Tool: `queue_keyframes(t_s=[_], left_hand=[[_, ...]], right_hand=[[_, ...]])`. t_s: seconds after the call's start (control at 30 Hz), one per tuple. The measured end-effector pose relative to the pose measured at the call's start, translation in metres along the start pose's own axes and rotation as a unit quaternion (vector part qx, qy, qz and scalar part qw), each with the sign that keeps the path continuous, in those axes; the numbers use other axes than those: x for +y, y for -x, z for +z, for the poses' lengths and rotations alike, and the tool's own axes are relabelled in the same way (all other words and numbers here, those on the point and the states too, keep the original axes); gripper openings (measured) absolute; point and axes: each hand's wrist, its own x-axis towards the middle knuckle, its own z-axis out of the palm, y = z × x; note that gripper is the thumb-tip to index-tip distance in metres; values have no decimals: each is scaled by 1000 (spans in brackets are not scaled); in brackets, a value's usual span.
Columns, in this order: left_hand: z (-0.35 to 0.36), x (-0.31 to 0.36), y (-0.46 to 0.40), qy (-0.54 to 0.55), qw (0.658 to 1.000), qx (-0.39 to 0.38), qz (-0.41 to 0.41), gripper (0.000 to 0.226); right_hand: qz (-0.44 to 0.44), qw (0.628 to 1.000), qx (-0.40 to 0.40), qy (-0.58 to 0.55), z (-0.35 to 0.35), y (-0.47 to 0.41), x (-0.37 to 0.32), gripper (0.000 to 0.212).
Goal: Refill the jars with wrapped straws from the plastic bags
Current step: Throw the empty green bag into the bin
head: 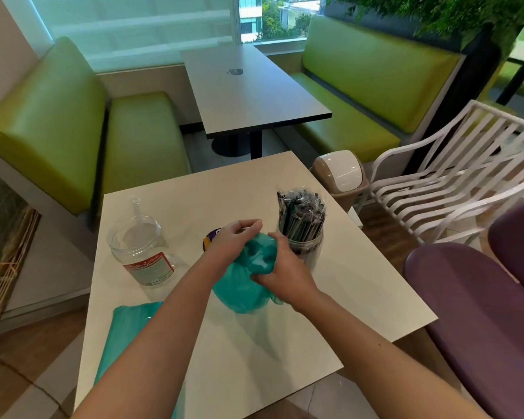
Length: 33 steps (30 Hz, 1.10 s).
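Hands, left [235,238] and right [280,264], pinched a crumpled teal plastic bag [245,285] mid-surface; the straw-packed clear jar [304,237] stood just beside the right grip, the near-empty clear plastic jar [142,252] toward the left edge.

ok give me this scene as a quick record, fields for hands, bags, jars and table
left hand: gripping the teal bag's top
right hand: gripping the same bag
teal bag: bunched between both hands, above the table
second teal bag: flat at the table's near left edge
left jar: clear, nearly empty
right jar: packed with upright wrapped straws
table: white, square
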Motion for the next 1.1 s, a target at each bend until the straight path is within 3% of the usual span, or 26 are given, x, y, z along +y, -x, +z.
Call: queue_keyframes(t_s=[0.07,0.13,0.27,0.37,0.57,0.8,0.9,1.0,1.03,1.1], left_hand=[[-8,0,11,22,999,-25,16,52],[-19,-6,18,-34,997,-63,35,72],[-29,-25,32,-131,971,-201,13,82],[-26,-40,31,-183,969,-167,15,77],[-25,-41,34,-239,969,-55,9,42],[-39,-45,41,-319,947,-38,-12,34],[-40,-47,41,-384,922,-52,0,42],[-34,-41,41,-434,899,-63,14,47],[-33,-39,41,-441,895,-62,19,45],[-32,-38,41,-443,894,-56,26,38]], right_hand=[[32,996,0,-80,0,-7,1,50],[66,987,-6,-146,-6,-10,1,30],[110,951,-53,-283,-14,-11,-5,22],[109,941,-69,-313,-15,-11,-10,23],[71,968,-40,-239,-29,-15,-26,26],[12,967,44,-252,-56,-20,-46,20],[-8,984,-31,-175,-56,-21,-52,37],[-7,992,-125,12,-48,-24,-53,77],[1,988,-146,47,-46,-24,-52,74],[21,983,-170,65,-46,-26,-49,42]])
